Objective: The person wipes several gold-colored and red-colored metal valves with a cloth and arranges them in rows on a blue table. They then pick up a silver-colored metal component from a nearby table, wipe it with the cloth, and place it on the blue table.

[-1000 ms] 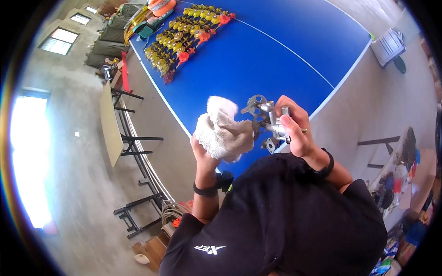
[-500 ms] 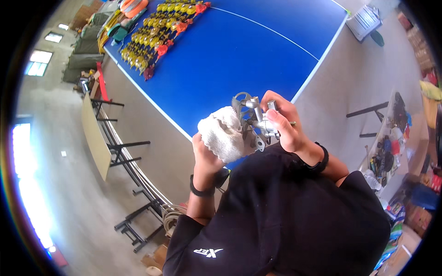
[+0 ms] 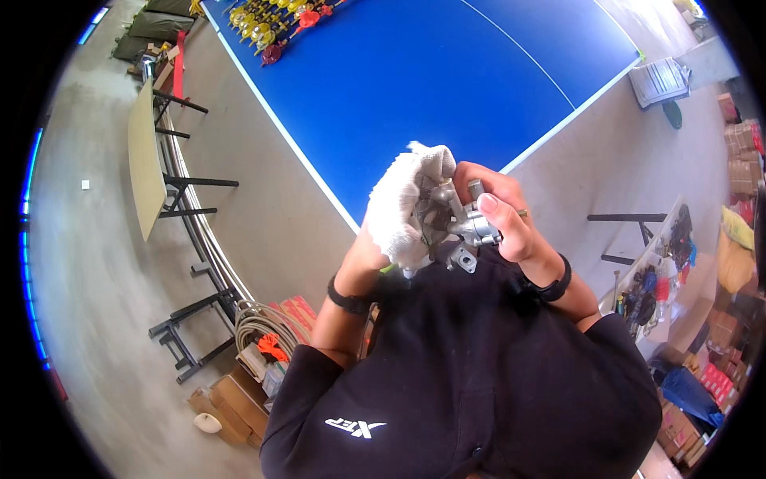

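My right hand grips a silver cast-metal mechanical part with pipe stubs, its thumb pressed on the near side. A small flange with a hole sticks out at the part's lower end. In my left hand is a white knitted cloth, bunched up and wrapped against the part's left side. That cloth covers most of my left fingers and hides some of the metal. Both hands are raised in front of my chest, near the closest corner of a blue table.
Several yellow and red items stand in rows on the table's far left. A folding table lies tipped on its side at left, near a coiled hose and cardboard boxes. At right stands a cluttered table.
The cloth has shifted from beside the metal part to up around its left side, covering the toothed edge. My view has turned, so the table's far items sit higher.
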`<state>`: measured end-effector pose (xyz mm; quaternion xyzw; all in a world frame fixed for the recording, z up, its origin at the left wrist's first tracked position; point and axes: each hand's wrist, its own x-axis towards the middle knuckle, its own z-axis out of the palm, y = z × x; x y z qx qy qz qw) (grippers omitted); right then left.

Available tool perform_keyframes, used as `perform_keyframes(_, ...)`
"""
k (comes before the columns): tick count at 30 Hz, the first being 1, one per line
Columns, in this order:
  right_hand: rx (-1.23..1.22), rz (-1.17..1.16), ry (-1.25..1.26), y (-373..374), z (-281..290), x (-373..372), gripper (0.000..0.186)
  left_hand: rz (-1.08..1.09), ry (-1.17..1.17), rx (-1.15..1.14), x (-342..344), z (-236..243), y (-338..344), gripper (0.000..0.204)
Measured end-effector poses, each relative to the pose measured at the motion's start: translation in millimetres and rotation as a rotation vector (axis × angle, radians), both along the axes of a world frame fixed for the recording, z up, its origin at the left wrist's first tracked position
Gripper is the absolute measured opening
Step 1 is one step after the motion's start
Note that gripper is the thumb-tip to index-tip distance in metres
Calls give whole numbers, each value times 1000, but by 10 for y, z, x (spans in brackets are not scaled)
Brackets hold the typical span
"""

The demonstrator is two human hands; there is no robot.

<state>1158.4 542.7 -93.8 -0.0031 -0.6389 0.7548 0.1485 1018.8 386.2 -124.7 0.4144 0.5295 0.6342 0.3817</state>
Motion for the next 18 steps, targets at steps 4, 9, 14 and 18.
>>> perform_keyframes(4,142,44,39,31,9,-7,36,262,-345,115,340,122,-12,26)
perform_keyframes(9,171,-64,-56,-130,113,-52,38,451,-263,135,311,69,-46,24)
perform_keyframes(14,227,-142,-35,-161,76,-28,37,473,-255,101,221,203,-60,21)
perform_keyframes(18,-38,-140,-41,-134,172,-16,24,770,66,23,-27,-33,-214,50)
